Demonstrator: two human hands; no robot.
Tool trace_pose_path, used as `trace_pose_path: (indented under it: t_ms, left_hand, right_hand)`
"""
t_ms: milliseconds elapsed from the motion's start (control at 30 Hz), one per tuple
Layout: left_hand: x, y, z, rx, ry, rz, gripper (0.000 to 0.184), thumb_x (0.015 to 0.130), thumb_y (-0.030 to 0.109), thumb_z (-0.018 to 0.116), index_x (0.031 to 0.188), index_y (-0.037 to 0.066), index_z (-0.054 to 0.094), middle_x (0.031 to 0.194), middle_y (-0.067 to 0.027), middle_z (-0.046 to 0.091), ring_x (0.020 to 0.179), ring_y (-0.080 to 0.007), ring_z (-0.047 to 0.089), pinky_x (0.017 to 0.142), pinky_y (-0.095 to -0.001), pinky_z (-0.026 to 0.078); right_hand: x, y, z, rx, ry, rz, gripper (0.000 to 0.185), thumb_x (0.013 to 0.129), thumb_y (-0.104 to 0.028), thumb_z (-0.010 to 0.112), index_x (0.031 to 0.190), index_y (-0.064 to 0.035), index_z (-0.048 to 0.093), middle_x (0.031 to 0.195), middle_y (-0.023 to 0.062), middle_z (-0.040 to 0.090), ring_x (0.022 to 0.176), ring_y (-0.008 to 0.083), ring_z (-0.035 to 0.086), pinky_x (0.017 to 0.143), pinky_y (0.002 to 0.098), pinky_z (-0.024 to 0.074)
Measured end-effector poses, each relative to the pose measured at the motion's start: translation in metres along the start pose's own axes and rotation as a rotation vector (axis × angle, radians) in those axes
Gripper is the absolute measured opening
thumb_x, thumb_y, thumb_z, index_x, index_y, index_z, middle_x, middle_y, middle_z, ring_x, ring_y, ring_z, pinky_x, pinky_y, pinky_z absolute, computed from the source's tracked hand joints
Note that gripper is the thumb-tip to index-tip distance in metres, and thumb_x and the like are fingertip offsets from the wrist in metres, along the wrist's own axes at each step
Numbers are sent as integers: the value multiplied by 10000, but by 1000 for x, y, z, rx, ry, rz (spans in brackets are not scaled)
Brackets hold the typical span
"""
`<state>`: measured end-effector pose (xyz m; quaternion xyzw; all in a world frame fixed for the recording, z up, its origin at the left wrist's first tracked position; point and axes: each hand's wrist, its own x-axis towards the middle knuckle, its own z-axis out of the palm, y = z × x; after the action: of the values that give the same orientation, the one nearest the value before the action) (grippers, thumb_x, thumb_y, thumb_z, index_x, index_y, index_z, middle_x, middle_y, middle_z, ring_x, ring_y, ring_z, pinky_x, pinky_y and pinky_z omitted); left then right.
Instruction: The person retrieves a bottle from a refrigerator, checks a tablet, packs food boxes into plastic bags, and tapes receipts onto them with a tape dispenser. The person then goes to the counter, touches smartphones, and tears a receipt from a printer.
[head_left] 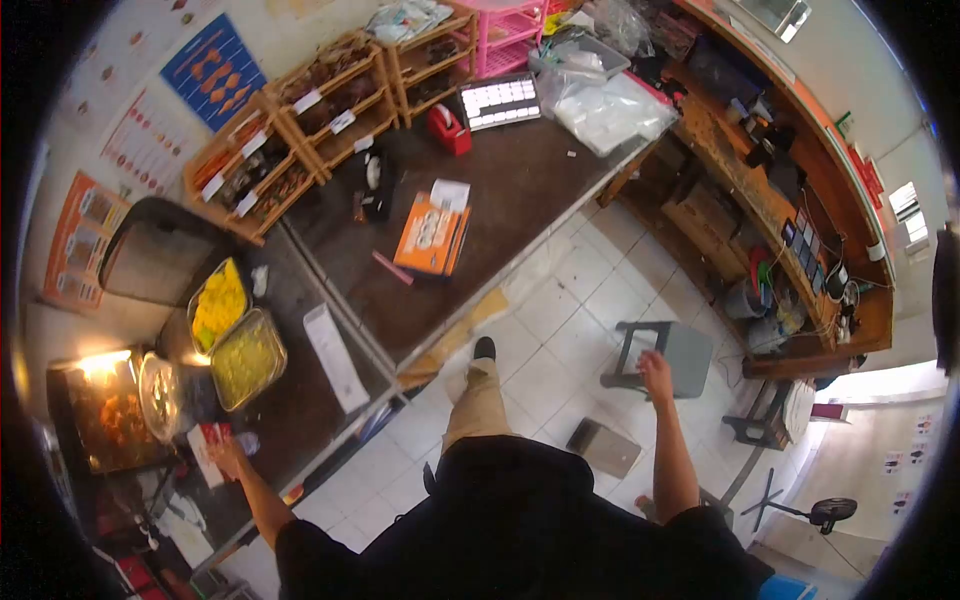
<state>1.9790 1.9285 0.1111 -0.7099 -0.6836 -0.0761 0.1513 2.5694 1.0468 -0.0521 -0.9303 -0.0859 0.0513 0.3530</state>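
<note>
The left hand [228, 459] is touching a red-and-white packet [206, 450] at the desk's [490, 215] left end; whether it is gripping is unclear. Just beyond, one metal tray [284, 366] is holding pale green food, and another [193, 338] bright yellow pieces. The right hand [655, 377] is hovering loosely open, holding nothing, by a grey stool [685, 358].

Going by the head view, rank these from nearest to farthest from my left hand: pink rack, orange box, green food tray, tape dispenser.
From your left hand:
1. Green food tray, just beyond it.
2. Orange box, ahead, to the right.
3. Tape dispenser, past the box.
4. Pink rack, at the far edge.
</note>
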Motion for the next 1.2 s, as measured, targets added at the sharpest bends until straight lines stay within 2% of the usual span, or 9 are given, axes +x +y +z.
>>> trace_pose_path:
  t_ms: [100, 300, 467, 600, 800, 900, 967, 1033, 1200]
  left_hand:
    - [-23, 88, 11, -224, 198, -15, 656, 916, 227, 655, 1447, -52, 388, 1415, -286, 483, 1332, -428, 454, 1092, -506, 403]
    - [-123, 389, -52, -905, -39, 205, 566, 941, 98, 618, 1439, -74, 410, 1470, -263, 448, 1376, -364, 430, 1164, -436, 313]
    - [-212, 575, -153, -1170, -118, 217, 595, 922, 40, 589, 1473, -40, 381, 1512, -236, 385, 1417, -380, 376, 1172, -460, 313]
    - [-310, 586, -154, -970, -84, 67, 630, 908, 3, 564, 1502, -9, 351, 1535, -221, 358, 1419, -373, 374, 1145, -459, 349]
    - [-586, 500, -177, -521, -211, -555, 688, 894, 45, 593, 1518, -15, 309, 1510, -244, 372, 1290, -411, 492, 1034, -458, 466]
    - [-691, 525, -230, -439, -159, -948, 711, 856, 25, 609, 1502, -43, 321, 1489, -278, 375, 1278, -401, 501, 1003, -437, 489]
    - [-771, 529, -215, -7, -137, -838, 714, 811, 25, 656, 1460, -70, 373, 1433, -288, 440, 1278, -391, 503, 960, -442, 515]
    - [-772, 558, -214, -152, -288, -1023, 711, 807, 28, 662, 1455, -63, 383, 1425, -288, 447, 1272, -392, 505, 955, -444, 518]
    - [-721, 604, -208, -625, -472, -1278, 704, 795, 34, 676, 1441, -46, 408, 1405, -287, 463, 1256, -395, 512, 944, -448, 523]
  right_hand:
    - [101, -154, -30, 401, -20, 153, 296, 1005, -216, 567, 1225, -26, 629, 1101, 58, 687, 954, 180, 654, 803, 329, 524]
    - [230, -252, 26, 140, -479, 143, 388, 957, -222, 627, 1271, 6, 617, 1180, 167, 683, 1019, 273, 685, 869, 364, 539]
    - [417, -371, 101, -66, -294, -551, 485, 897, -247, 665, 1311, -19, 554, 1311, 240, 540, 1231, 443, 518, 977, 503, 474]
    - [559, -468, 159, -270, -93, -928, 490, 897, -265, 650, 1326, -50, 550, 1462, 207, 447, 1387, 387, 393, 1133, 553, 343]
    - [676, -510, 230, -506, -127, -1171, 577, 985, -418, 509, 1495, -153, 458, 1625, 115, 270, 1506, 307, 222, 1195, 644, 131]
    - [687, -512, 238, -490, -214, -1219, 564, 990, -415, 515, 1492, -161, 463, 1635, 88, 252, 1508, 282, 222, 1198, 640, 132]
    - [689, -515, 238, -498, -281, -1204, 573, 981, -426, 530, 1485, -161, 468, 1630, 107, 255, 1511, 283, 216, 1197, 648, 126]
    - [693, -514, 239, -395, -264, -1185, 584, 975, -436, 536, 1489, -167, 463, 1636, 113, 236, 1522, 278, 182, 1203, 647, 97]
    - [668, -455, 212, 152, -457, -769, 418, 891, -281, 653, 1250, -73, 599, 1372, 166, 541, 1145, 403, 591, 966, 477, 490]
